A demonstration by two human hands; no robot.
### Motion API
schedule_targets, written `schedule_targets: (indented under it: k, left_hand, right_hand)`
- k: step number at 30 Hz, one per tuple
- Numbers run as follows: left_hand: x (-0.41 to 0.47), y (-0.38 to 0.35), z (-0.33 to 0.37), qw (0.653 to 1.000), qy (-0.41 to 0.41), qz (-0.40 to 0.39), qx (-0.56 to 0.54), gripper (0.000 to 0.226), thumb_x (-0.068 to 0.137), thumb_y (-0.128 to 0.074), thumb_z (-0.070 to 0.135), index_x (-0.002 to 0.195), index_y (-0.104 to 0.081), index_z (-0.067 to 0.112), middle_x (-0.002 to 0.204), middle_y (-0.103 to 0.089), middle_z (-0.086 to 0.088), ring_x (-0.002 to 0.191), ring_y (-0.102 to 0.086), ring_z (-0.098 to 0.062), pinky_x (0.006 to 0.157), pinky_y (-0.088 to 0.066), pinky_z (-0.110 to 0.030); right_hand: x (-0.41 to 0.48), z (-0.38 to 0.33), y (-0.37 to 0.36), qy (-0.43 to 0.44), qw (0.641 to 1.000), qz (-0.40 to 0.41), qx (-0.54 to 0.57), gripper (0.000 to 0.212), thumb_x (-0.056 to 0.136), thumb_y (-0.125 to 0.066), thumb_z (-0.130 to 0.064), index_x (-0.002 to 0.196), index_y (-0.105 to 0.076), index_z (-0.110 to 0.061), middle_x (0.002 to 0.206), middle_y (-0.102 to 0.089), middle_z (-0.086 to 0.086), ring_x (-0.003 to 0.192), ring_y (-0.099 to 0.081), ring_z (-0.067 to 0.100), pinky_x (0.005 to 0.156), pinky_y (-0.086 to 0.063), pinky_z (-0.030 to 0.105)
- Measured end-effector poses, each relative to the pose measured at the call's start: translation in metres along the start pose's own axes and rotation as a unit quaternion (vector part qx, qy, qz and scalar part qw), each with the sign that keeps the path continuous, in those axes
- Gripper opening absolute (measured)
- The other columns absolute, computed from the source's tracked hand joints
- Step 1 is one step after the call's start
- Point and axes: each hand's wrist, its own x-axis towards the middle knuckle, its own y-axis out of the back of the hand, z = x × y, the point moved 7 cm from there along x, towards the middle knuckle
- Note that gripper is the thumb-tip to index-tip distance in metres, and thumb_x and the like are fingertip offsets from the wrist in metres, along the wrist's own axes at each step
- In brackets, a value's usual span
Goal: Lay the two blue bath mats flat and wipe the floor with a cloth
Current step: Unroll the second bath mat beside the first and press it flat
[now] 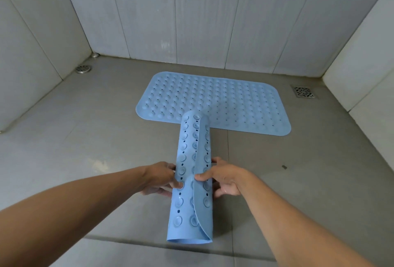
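One blue bath mat (215, 100) lies flat on the grey floor near the back wall, bumps and holes facing up. A second blue mat (189, 202) is rolled into a loose tube with its suction cups outward, held in the air in front of me, its far end over the flat mat's near edge. My left hand (160, 179) grips the roll's left side, thumb on top. My right hand (223, 179) pinches the loose overlapping edge on the right side. No cloth is in view.
Grey tiled floor (96, 138) bounded by pale tiled walls on three sides. A round metal drain (83, 68) sits in the back left corner and a square drain grate (304, 91) at the back right. A small dark speck (284, 167) lies on the floor at right.
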Motion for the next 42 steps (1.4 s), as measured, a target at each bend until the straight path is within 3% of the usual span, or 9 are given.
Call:
schedule_targets:
  k: [12, 18, 25, 27, 29, 32, 36, 38, 42]
  left_hand:
    - [-0.007, -0.002, 0.002, 0.999, -0.01, -0.017, 0.036, 0.048, 0.092, -0.061, -0.005, 0.133, -0.058, 0.02, 0.116, -0.075, 0.004, 0.115, -0.067, -0.018, 0.108, -0.048, -0.044]
    - [-0.012, -0.004, 0.015, 0.998, -0.002, -0.02, 0.064, 0.112, 0.091, -0.063, -0.008, 0.157, 0.019, 0.032, 0.12, -0.073, -0.008, 0.105, -0.072, -0.029, 0.086, -0.058, -0.039]
    - [-0.011, -0.01, 0.038, 0.989, -0.055, 0.069, 0.114, 0.04, 0.094, -0.051, 0.029, 0.133, -0.048, 0.033, 0.135, -0.06, 0.004, 0.118, -0.058, -0.023, 0.1, -0.048, -0.049]
    - [-0.006, -0.009, 0.044, 0.974, -0.082, 0.126, 0.167, 0.054, 0.092, -0.064, 0.046, 0.138, -0.043, 0.028, 0.132, -0.058, 0.004, 0.116, -0.057, -0.022, 0.089, -0.052, -0.04]
    - [0.002, -0.005, 0.042, 0.957, -0.094, 0.16, 0.222, 0.09, 0.081, -0.078, 0.05, 0.152, -0.03, 0.02, 0.138, -0.056, -0.002, 0.12, -0.058, -0.025, 0.096, -0.051, -0.041]
    - [0.006, -0.003, 0.04, 0.942, -0.113, 0.179, 0.261, 0.103, 0.08, -0.079, 0.044, 0.158, -0.015, 0.025, 0.147, -0.045, -0.009, 0.126, -0.053, -0.031, 0.104, -0.046, -0.041]
    - [0.004, -0.01, 0.052, 0.891, -0.159, 0.186, 0.382, 0.076, 0.088, -0.05, 0.033, 0.158, -0.021, 0.035, 0.164, -0.014, -0.009, 0.14, -0.04, -0.035, 0.109, -0.041, -0.039]
    - [0.006, -0.011, 0.049, 0.887, -0.157, 0.173, 0.398, 0.069, 0.089, -0.039, 0.033, 0.157, -0.027, 0.03, 0.167, -0.009, -0.009, 0.151, -0.021, -0.035, 0.118, -0.031, -0.042]
    - [0.001, -0.001, 0.048, 0.876, -0.159, 0.222, 0.397, 0.072, 0.096, -0.05, 0.055, 0.158, -0.022, 0.031, 0.166, -0.011, -0.011, 0.146, -0.033, -0.035, 0.116, -0.034, -0.045]
  right_hand:
    - [-0.008, 0.007, 0.001, -0.009, 1.0, 0.006, -0.03, 0.066, 0.081, -0.08, -0.002, 0.129, -0.038, -0.018, 0.137, -0.058, 0.006, 0.127, -0.056, 0.032, 0.102, -0.043, 0.067]
    - [-0.008, 0.005, 0.0, 0.003, 0.998, 0.028, -0.059, 0.041, 0.085, -0.078, -0.006, 0.115, -0.056, -0.022, 0.132, -0.063, 0.001, 0.126, -0.055, 0.027, 0.109, -0.039, 0.06]
    - [-0.008, -0.009, -0.007, 0.062, 0.993, 0.083, -0.051, 0.06, 0.089, -0.056, 0.001, 0.134, -0.034, -0.033, 0.126, -0.056, -0.008, 0.118, -0.053, 0.022, 0.089, -0.041, 0.041]
    - [-0.009, -0.018, -0.001, 0.091, 0.988, 0.118, -0.037, 0.052, 0.089, -0.045, 0.002, 0.129, -0.034, -0.029, 0.118, -0.055, -0.005, 0.11, -0.055, 0.022, 0.087, -0.045, 0.037]
    - [-0.009, -0.024, 0.002, 0.118, 0.98, 0.158, -0.028, 0.049, 0.084, -0.04, -0.003, 0.13, -0.048, -0.017, 0.112, -0.062, 0.001, 0.1, -0.06, 0.024, 0.082, -0.05, 0.035]
    - [-0.01, -0.024, 0.005, 0.13, 0.971, 0.199, -0.033, 0.063, 0.076, -0.041, -0.013, 0.138, -0.047, -0.02, 0.117, -0.065, 0.002, 0.106, -0.063, 0.03, 0.077, -0.054, 0.034]
    - [-0.014, -0.016, 0.009, 0.11, 0.947, 0.237, -0.187, 0.095, 0.093, -0.053, -0.01, 0.159, 0.013, -0.027, 0.165, -0.012, 0.009, 0.132, -0.048, 0.033, 0.065, -0.049, 0.024]
    - [-0.012, -0.009, 0.009, 0.111, 0.92, 0.25, -0.28, 0.085, 0.092, -0.055, -0.01, 0.16, -0.005, -0.024, 0.164, 0.017, 0.015, 0.138, -0.041, 0.038, 0.093, -0.051, 0.04]
    - [-0.005, 0.013, 0.012, 0.021, 0.84, 0.28, -0.464, 0.066, 0.091, -0.062, -0.021, 0.15, -0.032, -0.022, 0.161, 0.029, 0.017, 0.151, 0.011, 0.046, 0.117, -0.009, 0.067]
